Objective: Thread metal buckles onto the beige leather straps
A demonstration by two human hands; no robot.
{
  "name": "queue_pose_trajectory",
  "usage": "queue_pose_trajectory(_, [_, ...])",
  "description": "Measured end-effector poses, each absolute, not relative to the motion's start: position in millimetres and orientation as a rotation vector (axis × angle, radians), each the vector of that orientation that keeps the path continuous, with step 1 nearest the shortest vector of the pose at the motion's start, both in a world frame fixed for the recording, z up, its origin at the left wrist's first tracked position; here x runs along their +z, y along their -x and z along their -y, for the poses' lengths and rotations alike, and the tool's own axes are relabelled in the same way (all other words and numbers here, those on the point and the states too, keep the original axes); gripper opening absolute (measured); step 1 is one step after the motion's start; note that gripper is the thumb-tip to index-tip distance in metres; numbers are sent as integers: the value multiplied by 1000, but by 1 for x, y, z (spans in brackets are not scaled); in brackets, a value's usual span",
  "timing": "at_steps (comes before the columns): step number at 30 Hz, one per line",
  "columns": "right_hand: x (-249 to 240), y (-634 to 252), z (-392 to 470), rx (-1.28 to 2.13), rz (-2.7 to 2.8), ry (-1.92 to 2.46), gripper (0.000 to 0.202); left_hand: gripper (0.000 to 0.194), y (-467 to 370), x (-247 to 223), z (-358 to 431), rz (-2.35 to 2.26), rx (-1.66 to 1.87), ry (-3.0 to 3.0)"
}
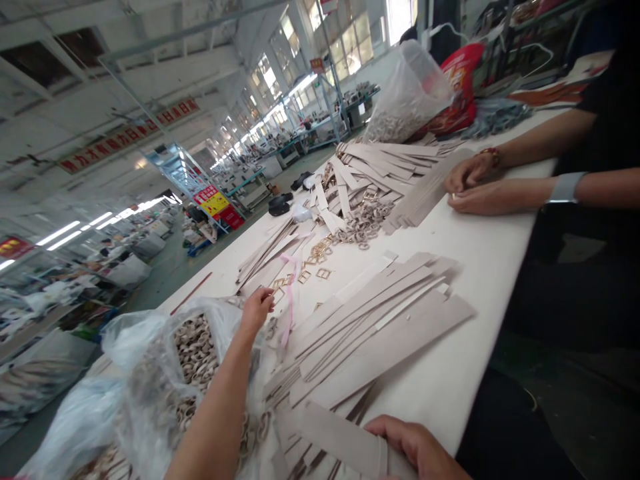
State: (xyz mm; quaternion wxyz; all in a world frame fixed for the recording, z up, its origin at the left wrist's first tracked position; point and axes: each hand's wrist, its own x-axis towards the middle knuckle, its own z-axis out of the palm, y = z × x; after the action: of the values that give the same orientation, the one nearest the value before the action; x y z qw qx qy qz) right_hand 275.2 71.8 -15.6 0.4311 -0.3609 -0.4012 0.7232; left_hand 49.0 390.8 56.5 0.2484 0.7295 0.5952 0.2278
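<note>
Two bare hands of the person are at the white table (pixel 493 280). The right hand (pixel 413 443) grasps one pale strap (pixel 340 437) by its end, over other strips at the near side; the left hand (pixel 257 310) has curled fingers beside the gold buckles (pixel 323 273), and I cannot tell if it holds one. The held strap carries a narrow band across it, but no buckle shows there, so I judge this piece only partly done. Much seems left: loose loops (pixel 363 227) lie in one heap, more fill one plastic bag (pixel 145 380) by the left arm, and the strips (pixel 375 320) form four groups, too many to count singly. At least four buckles lie loose. One co-worker's two hands (pixel 467 175) are at one strip stack (pixel 425 190).
</note>
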Motion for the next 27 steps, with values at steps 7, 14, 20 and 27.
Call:
queue_pose_trajectory(7, [29, -278, -55, 1518, 868, 809, 53, 34, -76, 114, -208, -1213, 760, -1598])
queue_pose_trajectory(14, [70, -265, -12, 1436, 1174, 720, 42, 29, -94, 117, -65, -1126, 810, -1401])
queue_pose_trajectory(20, [70, -259, 28, 1333, 1328, 837, 28, 22, -88, 97, -22, -1205, 970, -1346])
queue_pose_trajectory(27, [71, -246, 33, 1589, 1263, 672, 44, 34, -83, 53, -4, -1120, 917, -982])
